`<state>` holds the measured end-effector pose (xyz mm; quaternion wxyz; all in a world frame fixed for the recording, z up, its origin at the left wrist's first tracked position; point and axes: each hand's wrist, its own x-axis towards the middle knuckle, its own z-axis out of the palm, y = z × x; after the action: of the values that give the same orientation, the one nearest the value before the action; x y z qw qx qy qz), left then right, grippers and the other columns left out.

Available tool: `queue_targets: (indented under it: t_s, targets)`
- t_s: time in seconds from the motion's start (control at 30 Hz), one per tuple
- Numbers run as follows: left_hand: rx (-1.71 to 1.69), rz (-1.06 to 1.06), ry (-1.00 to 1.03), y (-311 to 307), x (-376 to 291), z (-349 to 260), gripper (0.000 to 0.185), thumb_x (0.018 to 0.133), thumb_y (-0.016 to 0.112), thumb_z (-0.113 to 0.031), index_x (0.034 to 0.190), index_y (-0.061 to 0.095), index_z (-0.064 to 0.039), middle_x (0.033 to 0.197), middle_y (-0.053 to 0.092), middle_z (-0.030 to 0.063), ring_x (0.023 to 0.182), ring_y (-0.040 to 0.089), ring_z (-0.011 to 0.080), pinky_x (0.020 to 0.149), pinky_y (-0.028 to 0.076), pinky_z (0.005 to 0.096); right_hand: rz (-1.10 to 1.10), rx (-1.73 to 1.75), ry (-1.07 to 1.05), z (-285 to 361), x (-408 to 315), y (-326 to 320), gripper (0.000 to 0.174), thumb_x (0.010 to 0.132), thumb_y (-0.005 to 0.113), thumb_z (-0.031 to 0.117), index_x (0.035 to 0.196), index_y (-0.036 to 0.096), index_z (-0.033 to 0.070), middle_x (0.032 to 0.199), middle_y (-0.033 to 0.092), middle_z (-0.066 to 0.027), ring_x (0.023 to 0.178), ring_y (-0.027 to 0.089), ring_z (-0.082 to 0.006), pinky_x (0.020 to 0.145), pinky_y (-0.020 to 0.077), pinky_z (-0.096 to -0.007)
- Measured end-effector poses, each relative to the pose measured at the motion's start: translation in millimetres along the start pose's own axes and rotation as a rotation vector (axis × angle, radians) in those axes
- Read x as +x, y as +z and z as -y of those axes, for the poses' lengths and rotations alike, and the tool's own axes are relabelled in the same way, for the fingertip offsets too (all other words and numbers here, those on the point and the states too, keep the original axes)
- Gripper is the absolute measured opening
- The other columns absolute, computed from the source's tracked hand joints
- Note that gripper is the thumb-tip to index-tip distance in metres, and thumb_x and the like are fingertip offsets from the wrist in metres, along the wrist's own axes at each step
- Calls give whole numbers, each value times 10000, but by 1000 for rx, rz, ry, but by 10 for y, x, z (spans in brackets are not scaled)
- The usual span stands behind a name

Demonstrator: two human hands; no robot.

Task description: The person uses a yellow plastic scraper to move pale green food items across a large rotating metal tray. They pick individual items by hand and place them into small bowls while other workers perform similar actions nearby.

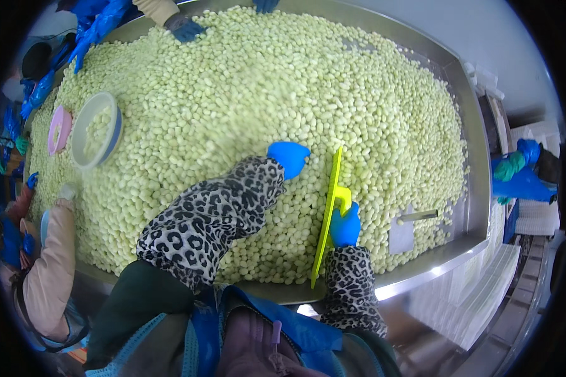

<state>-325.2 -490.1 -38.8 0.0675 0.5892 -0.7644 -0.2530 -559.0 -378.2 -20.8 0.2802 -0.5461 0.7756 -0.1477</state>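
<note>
My left hand [288,160], in a blue glove, rests on a wide heap of small pale green oval pieces [264,113], which look like fruits or nuts. Its fingers curl down out of sight, so whether it holds any pieces is hidden. My right hand [345,227], also gloved in blue, grips the handle of a yellow-green plastic float [330,212]. The float's long flat plate stands on edge, reaching from the heap to the near rim. Leopard-print sleeves cover both my forearms.
A steel tray table [476,165] bounds the heap. Right of my right hand lies a metal scraper [401,238]. A whitish basin [94,132] and a pink bowl [60,129] sit at left. Co-workers' gloved hands [187,30] reach in; white trays [476,292] are stacked at right.
</note>
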Motion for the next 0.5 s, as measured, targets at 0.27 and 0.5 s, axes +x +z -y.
queue_targets:
  t_s: [0.27, 0.5]
  targets:
    - [-981, -483, -457, -1249, -1417, 830, 386, 911, 668, -349, 1225, 662, -125, 944, 666, -5, 708, 545, 80, 599, 453, 228, 132, 379, 73, -167, -38, 133, 415, 862, 708, 191, 1201, 532, 28, 956, 697, -143, 827, 683, -228, 689, 547, -361]
    - [-584, -1190, -665, -2301, -2642, 3141, 475, 901, 694, -319, 1295, 604, -70, 1057, 625, 57, 802, 571, 123, 698, 482, 270, 309, 384, -79, 238, -385, 365, 249, 868, 692, 126, 1094, 653, 27, 939, 691, -77, 794, 664, -189, 653, 553, -320]
